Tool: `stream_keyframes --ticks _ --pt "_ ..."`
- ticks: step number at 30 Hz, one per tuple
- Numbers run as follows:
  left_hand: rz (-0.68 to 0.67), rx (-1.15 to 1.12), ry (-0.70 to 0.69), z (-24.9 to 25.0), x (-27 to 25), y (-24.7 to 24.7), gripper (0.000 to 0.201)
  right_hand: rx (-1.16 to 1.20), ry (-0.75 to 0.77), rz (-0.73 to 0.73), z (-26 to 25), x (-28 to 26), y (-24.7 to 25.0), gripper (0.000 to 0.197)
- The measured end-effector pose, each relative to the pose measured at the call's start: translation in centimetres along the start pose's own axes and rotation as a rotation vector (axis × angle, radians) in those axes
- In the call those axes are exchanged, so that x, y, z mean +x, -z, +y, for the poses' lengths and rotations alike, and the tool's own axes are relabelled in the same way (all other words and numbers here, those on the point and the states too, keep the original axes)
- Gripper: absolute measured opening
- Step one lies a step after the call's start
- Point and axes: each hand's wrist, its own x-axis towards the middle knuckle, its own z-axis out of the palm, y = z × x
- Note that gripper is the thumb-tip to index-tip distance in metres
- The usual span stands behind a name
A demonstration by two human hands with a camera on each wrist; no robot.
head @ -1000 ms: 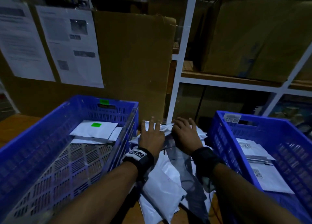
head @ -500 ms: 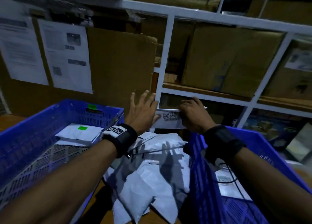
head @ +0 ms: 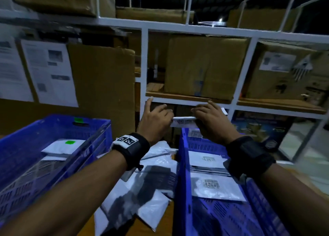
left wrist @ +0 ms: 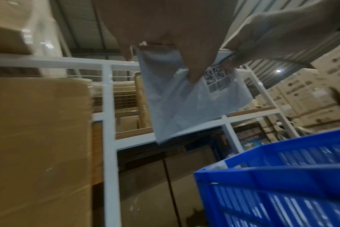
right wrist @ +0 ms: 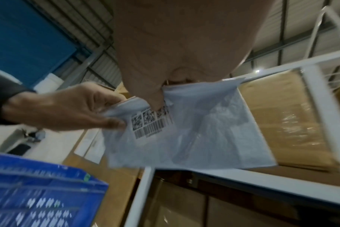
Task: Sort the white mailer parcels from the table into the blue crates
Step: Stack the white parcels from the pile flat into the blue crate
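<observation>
A white mailer parcel [head: 183,121] with a barcode label hangs in the air above the far end of the right blue crate [head: 183,164]. My left hand [head: 156,119] pinches its left edge and my right hand [head: 210,118] pinches its top edge. In the right wrist view the parcel [right wrist: 194,135] hangs down with its barcode showing, and in the left wrist view the parcel [left wrist: 184,104] hangs from the fingers. A pile of white mailers [head: 147,191] lies on the table between the two crates. The left blue crate [head: 35,134] holds a mailer with a green sticker [head: 62,146].
Labelled mailers [head: 213,186] lie in the right crate. A white metal rack [head: 192,100] with cardboard boxes [head: 204,66] stands right behind the crates. A big cardboard sheet [head: 101,86] with printed papers [head: 49,72] leans behind the left crate.
Both hands went from the pile on the table up and to the right, lifting one mailer; it now hangs over the far end of the right crate.
</observation>
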Motion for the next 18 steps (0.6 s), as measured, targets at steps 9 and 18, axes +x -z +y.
stream_keyframes --ticks 9,18 --pt "0.085 -0.034 -0.263 10.4 2.8 -1.5 0.032 -0.035 -0.178 -0.103 3.3 -8.8 0.1 0.049" --pt "-0.031 -0.003 -0.26 14.9 3.8 -2.0 0.046 -0.034 -0.332 -0.162 3.0 -12.4 -1.2 0.06"
